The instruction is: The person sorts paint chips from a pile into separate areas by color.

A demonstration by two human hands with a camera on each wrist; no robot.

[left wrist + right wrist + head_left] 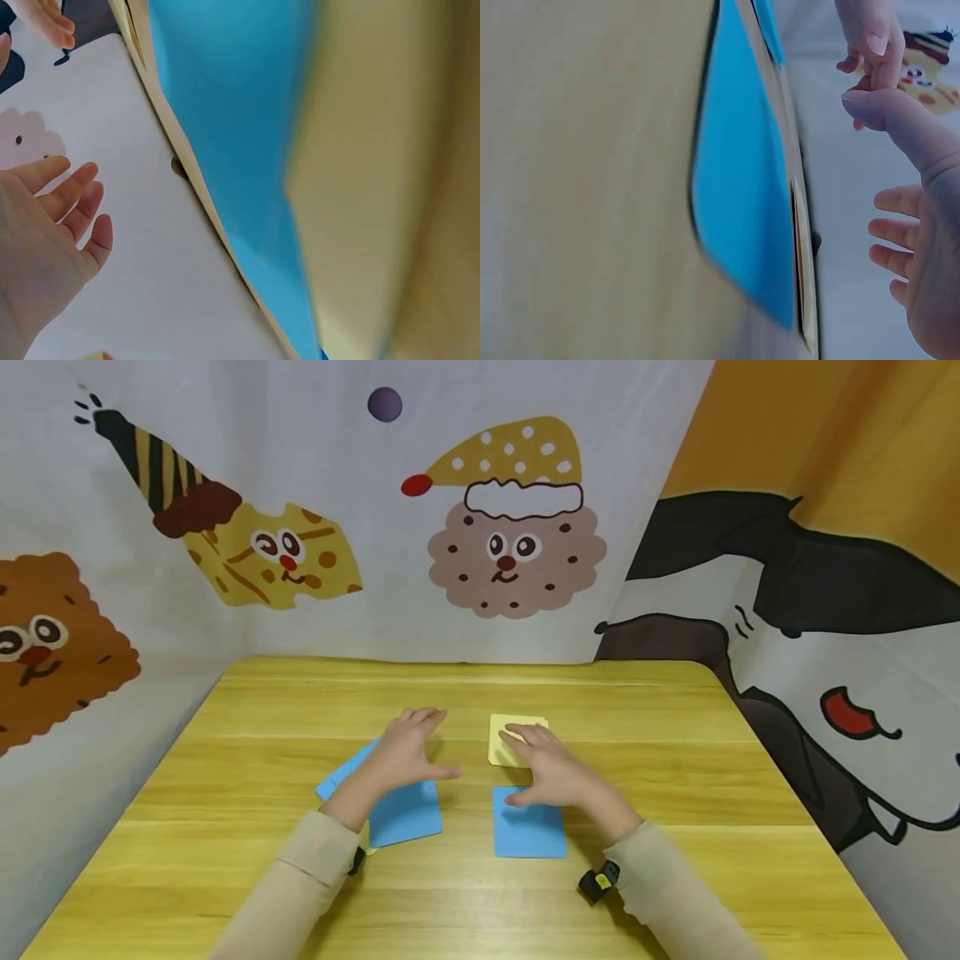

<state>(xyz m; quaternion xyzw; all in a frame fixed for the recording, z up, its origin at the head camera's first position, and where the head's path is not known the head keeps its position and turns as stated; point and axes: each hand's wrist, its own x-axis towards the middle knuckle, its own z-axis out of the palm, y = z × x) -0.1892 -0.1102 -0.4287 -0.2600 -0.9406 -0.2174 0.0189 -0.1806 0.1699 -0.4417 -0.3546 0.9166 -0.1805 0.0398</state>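
In the head view, my left hand hovers over a group of overlapping blue cards, fingers spread and holding nothing. A yellow edge shows beneath them, mostly hidden. My right hand is above two separate cards, its fingers apart and nothing in its grasp. Below its thumb lies a single square blue card. Just behind that is a pale yellow card, partly covered by the fingers. The left wrist view shows the left hand raised off the table; the right wrist view shows likewise for the right hand.
The cards lie on a wood-grain table. A printed cloth with cartoon figures hangs behind its far edge and down both sides. A small black device sits at the right wrist.
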